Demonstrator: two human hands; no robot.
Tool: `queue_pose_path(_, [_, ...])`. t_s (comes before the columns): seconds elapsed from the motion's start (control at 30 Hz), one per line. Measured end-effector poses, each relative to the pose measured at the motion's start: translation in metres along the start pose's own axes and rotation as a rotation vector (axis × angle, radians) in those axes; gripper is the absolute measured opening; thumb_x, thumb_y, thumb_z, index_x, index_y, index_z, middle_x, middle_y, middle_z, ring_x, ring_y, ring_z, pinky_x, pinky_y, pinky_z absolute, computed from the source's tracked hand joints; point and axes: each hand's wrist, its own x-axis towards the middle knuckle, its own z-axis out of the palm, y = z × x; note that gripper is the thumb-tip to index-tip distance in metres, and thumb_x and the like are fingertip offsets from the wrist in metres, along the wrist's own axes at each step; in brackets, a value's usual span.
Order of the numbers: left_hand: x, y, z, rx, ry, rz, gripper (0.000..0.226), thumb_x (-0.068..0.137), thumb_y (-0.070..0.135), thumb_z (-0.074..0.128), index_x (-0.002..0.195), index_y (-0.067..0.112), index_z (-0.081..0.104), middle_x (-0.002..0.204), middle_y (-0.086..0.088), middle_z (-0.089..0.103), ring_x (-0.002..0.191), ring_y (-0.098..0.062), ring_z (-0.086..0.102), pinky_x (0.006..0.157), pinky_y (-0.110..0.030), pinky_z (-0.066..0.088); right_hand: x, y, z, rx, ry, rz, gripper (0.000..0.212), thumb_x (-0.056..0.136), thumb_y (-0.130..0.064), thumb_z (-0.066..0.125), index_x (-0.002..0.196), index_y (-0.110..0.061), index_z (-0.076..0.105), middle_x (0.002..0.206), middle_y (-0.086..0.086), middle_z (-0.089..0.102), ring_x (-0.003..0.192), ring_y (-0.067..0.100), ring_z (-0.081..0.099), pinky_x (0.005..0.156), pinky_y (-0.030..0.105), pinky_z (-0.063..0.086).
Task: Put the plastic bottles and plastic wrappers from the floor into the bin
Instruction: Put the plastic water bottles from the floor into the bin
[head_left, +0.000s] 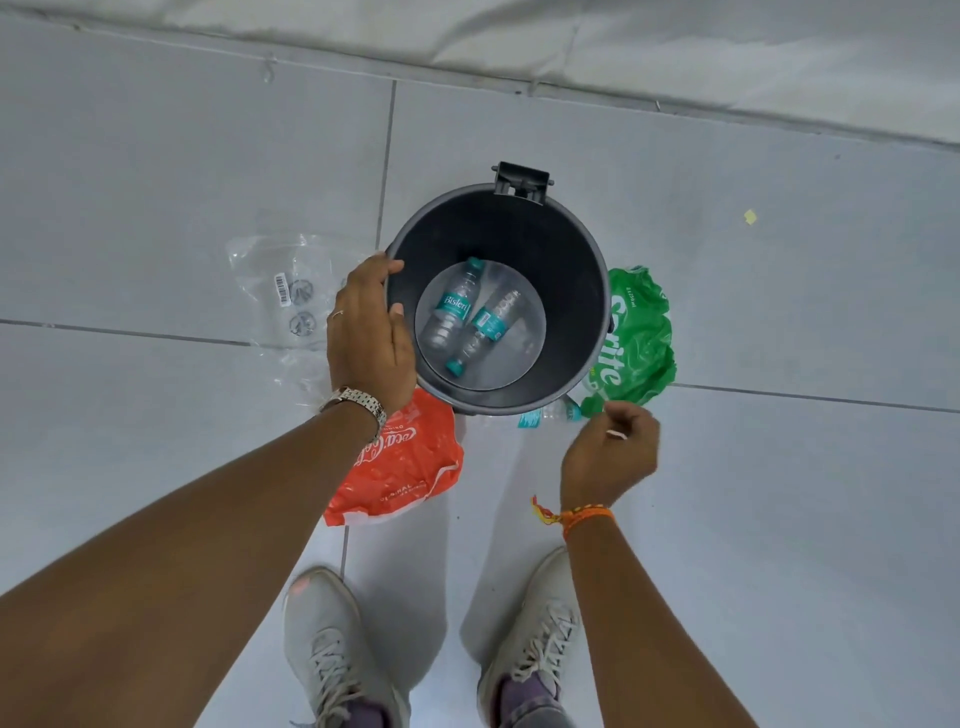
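Around the bin (582, 249) lie green (641, 332), red (410, 467) and clear wrappers (291, 291); left hand (369, 332) rests open on its rim, right hand (610, 452) loosely curled, empty

Bin (582, 249) mouth open — only two bottles (467, 322) low inside.

Bare forearms, silver watch (355, 402), orange thread wristband (584, 517), seemingly grey-white sneakers (332, 649)
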Motion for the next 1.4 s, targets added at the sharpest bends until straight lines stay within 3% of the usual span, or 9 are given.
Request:
queue_pose_path(0.1, [0.000,-0.003,0.001,0.010,0.012,0.009,0.037,0.099,0.015,0.047,0.135,0.020,0.050,0.142,-0.001,0.055,0.127,-0.023,0.055,0.104,-0.048,0.050,-0.003,0.030,0.011,-0.282,-0.392,-0.051,0.027,0.078,0.007,0.063,0.096,-0.011,0.070,0.104,0.011,0.063,0.096,0.028,0.063,0.087,0.041,0.054])
queue_pose_path(0.3, [-0.001,-0.001,0.003,-0.010,0.033,0.025,0.038,0.099,0.017,0.046,0.136,0.017,0.052,0.142,-0.002,0.055,0.128,-0.022,0.055,0.105,-0.043,0.051,0.013,0.039,0.038,-0.908,-0.876,-0.563,0.057,0.077,-0.004,0.071,0.132,-0.006,0.059,0.128,0.016,0.061,0.119,0.038,0.054,0.095,0.046,0.049])
queue_pose_path(0.57, [-0.002,-0.005,0.007,-0.038,0.047,0.043,0.039,0.099,0.020,0.044,0.137,0.017,0.052,0.142,0.000,0.055,0.129,-0.017,0.054,0.107,-0.035,0.048,0.012,0.062,0.053,-1.274,-0.933,-0.760,0.051,0.090,-0.010,0.068,0.138,-0.014,0.055,0.140,0.010,0.055,0.131,0.032,0.048,0.106,0.045,0.044])
queue_pose_path(0.77, [-0.001,-0.006,0.006,-0.033,0.045,0.052,0.038,0.099,0.016,0.044,0.137,0.017,0.051,0.142,-0.001,0.054,0.128,-0.019,0.055,0.105,-0.039,0.051,0.002,0.073,0.026,-1.261,-0.921,-0.905,0.042,0.083,-0.020,0.077,0.120,-0.013,0.060,0.118,0.007,0.062,0.113,0.031,0.058,0.088,0.044,0.049])
queue_pose_path(1.03, [-0.001,0.004,-0.001,0.022,-0.003,0.036,0.039,0.098,0.014,0.047,0.137,0.017,0.049,0.145,-0.005,0.053,0.129,-0.026,0.056,0.099,-0.046,0.055,0.009,-0.017,-0.079,-0.674,-0.798,-0.439,0.045,0.085,-0.029,0.080,0.123,-0.011,0.065,0.111,0.007,0.071,0.100,0.027,0.064,0.088,0.041,0.053])
queue_pose_path(1.17, [-0.002,0.005,-0.002,0.001,-0.006,0.040,0.039,0.099,0.014,0.047,0.137,0.016,0.050,0.145,-0.005,0.052,0.123,-0.025,0.059,0.095,-0.034,0.056,0.027,-0.108,-0.100,-0.404,-0.598,-0.359,0.016,0.091,-0.025,0.074,0.103,-0.015,0.075,0.085,-0.005,0.073,0.078,0.005,0.068,0.080,0.004,0.048])
queue_pose_path(1.23, [-0.002,0.005,-0.001,-0.008,-0.005,0.039,0.039,0.099,0.012,0.046,0.137,0.015,0.050,0.145,-0.005,0.051,0.119,-0.024,0.061,0.089,-0.026,0.053,0.037,-0.122,-0.093,-0.367,-0.580,-0.318,0.013,0.088,-0.023,0.077,0.099,-0.017,0.076,0.083,-0.007,0.073,0.077,0.003,0.070,0.079,0.004,0.050])
queue_pose_path(1.33, [-0.001,0.004,-0.003,-0.008,-0.001,0.051,0.040,0.098,0.013,0.046,0.138,0.016,0.050,0.145,-0.004,0.051,0.119,-0.024,0.061,0.089,-0.033,0.058,0.046,-0.074,-0.072,-0.573,-0.762,-0.073,0.065,0.071,-0.040,0.090,0.126,-0.019,0.064,0.117,0.005,0.068,0.106,0.024,0.068,0.096,0.036,0.055])
queue_pose_path(1.4, [-0.001,0.003,-0.004,-0.004,0.009,0.058,0.041,0.097,0.012,0.045,0.137,0.016,0.050,0.145,-0.002,0.051,0.118,-0.022,0.061,0.087,-0.037,0.059,0.032,-0.017,-0.059,-0.846,-0.972,0.071,0.110,0.057,-0.053,0.094,0.149,-0.034,0.037,0.144,0.016,0.040,0.128,0.042,0.052,0.109,0.047,0.046])
